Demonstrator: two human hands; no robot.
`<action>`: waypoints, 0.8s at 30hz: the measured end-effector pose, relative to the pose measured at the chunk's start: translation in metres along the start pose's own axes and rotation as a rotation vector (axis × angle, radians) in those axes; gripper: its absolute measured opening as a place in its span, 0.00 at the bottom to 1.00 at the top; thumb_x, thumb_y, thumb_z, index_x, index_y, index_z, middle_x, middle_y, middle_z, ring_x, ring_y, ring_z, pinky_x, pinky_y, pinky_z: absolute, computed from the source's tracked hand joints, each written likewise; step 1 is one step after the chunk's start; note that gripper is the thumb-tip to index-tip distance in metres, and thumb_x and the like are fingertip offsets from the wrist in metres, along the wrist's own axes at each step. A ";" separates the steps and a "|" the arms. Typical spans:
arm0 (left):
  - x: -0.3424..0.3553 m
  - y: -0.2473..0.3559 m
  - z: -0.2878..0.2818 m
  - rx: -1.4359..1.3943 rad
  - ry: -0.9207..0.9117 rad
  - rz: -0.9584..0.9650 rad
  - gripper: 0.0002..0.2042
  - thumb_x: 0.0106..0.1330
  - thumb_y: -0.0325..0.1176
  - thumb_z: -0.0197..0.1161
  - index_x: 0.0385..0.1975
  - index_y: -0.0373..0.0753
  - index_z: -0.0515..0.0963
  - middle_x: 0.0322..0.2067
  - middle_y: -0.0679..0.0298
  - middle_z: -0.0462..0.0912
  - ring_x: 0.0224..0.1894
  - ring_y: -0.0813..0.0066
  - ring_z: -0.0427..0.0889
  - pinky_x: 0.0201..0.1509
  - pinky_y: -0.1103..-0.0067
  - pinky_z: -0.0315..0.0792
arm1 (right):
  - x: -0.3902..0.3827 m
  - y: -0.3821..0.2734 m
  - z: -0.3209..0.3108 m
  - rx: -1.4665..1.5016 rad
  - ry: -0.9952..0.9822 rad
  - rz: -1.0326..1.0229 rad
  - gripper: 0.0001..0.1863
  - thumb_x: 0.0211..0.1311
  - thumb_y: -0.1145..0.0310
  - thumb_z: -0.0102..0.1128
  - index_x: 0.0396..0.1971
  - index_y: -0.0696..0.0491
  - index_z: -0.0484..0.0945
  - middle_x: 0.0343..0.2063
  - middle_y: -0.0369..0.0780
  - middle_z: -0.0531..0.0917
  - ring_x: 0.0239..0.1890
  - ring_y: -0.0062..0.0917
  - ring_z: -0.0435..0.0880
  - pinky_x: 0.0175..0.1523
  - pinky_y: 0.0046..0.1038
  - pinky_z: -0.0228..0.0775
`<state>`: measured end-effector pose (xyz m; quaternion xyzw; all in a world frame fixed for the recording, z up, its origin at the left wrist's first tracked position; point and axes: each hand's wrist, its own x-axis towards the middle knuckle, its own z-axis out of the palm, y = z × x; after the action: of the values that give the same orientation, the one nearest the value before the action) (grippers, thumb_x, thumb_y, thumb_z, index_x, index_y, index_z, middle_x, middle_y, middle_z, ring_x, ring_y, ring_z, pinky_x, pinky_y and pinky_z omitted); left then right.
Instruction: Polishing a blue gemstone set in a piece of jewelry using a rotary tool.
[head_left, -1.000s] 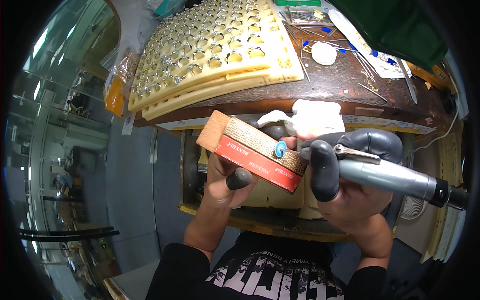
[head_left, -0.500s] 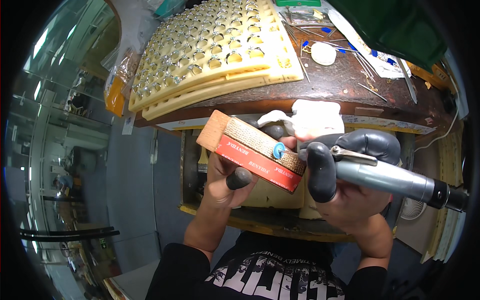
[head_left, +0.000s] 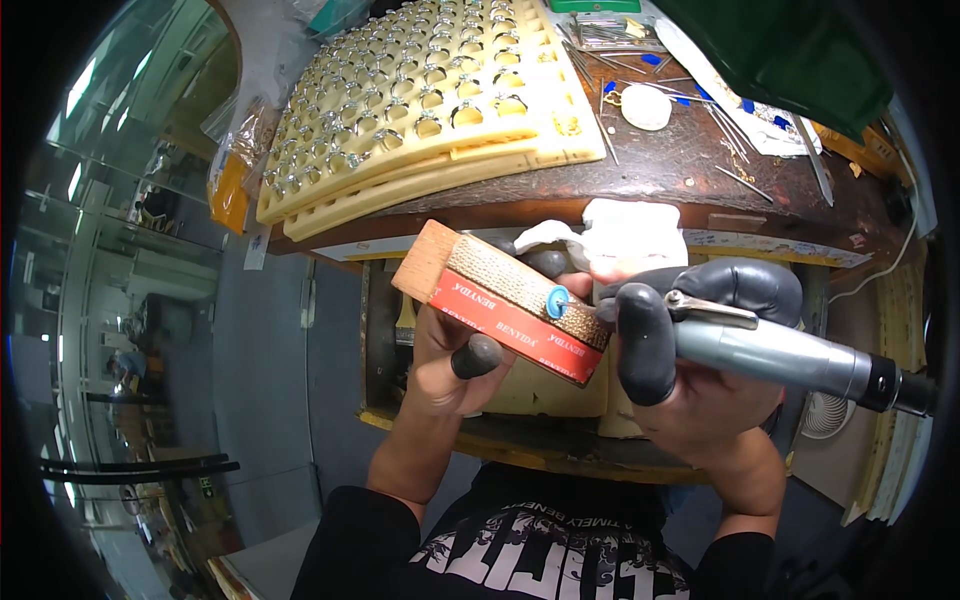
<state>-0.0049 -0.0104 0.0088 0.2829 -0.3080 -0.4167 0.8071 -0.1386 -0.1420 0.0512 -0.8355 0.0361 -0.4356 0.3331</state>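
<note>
Barely shifted since earlier — left hand (head_left: 450, 355) still wraps fingers around the wooden sanding block (head_left: 505, 300), right hand (head_left: 700, 390) closed on the grey rotary handpiece (head_left: 780, 355), blue tip (head_left: 556, 299) touching the block, below the tabletop (head_left: 690, 165) edge.

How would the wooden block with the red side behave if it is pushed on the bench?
The wooden block looks rigid and probably light. Its flat faces suggest sliding, not rolling. The left hand grips it firmly, so it seems not slippery.
</note>
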 end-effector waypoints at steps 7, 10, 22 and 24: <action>-0.001 0.000 -0.002 -0.018 0.005 -0.020 0.32 0.57 0.29 0.64 0.61 0.35 0.58 0.55 0.37 0.68 0.61 0.44 0.66 0.64 0.54 0.62 | -0.001 0.000 0.004 0.197 0.042 0.121 0.12 0.52 0.76 0.64 0.37 0.46 0.83 0.31 0.34 0.83 0.35 0.21 0.83 0.39 0.23 0.75; -0.001 0.002 0.001 -0.015 0.002 -0.022 0.32 0.57 0.29 0.64 0.61 0.36 0.57 0.55 0.37 0.68 0.61 0.44 0.67 0.64 0.54 0.63 | -0.001 0.001 0.005 0.208 0.059 0.146 0.09 0.51 0.74 0.65 0.33 0.46 0.84 0.28 0.34 0.83 0.32 0.21 0.83 0.35 0.22 0.75; -0.001 0.000 -0.002 -0.022 -0.004 -0.014 0.31 0.57 0.29 0.64 0.61 0.34 0.57 0.55 0.38 0.68 0.61 0.44 0.66 0.64 0.54 0.63 | 0.001 0.000 0.000 -0.063 -0.027 0.031 0.11 0.51 0.74 0.64 0.35 0.44 0.83 0.31 0.33 0.83 0.35 0.20 0.83 0.38 0.22 0.76; -0.001 0.002 -0.004 0.027 -0.002 -0.040 0.33 0.57 0.32 0.64 0.62 0.35 0.57 0.57 0.43 0.65 0.62 0.49 0.66 0.66 0.57 0.61 | -0.001 0.001 -0.001 0.025 -0.022 0.062 0.12 0.51 0.74 0.64 0.36 0.44 0.83 0.32 0.33 0.83 0.35 0.20 0.83 0.38 0.23 0.76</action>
<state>-0.0020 -0.0078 0.0074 0.2993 -0.3085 -0.4288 0.7946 -0.1394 -0.1424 0.0505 -0.8344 0.0529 -0.4165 0.3570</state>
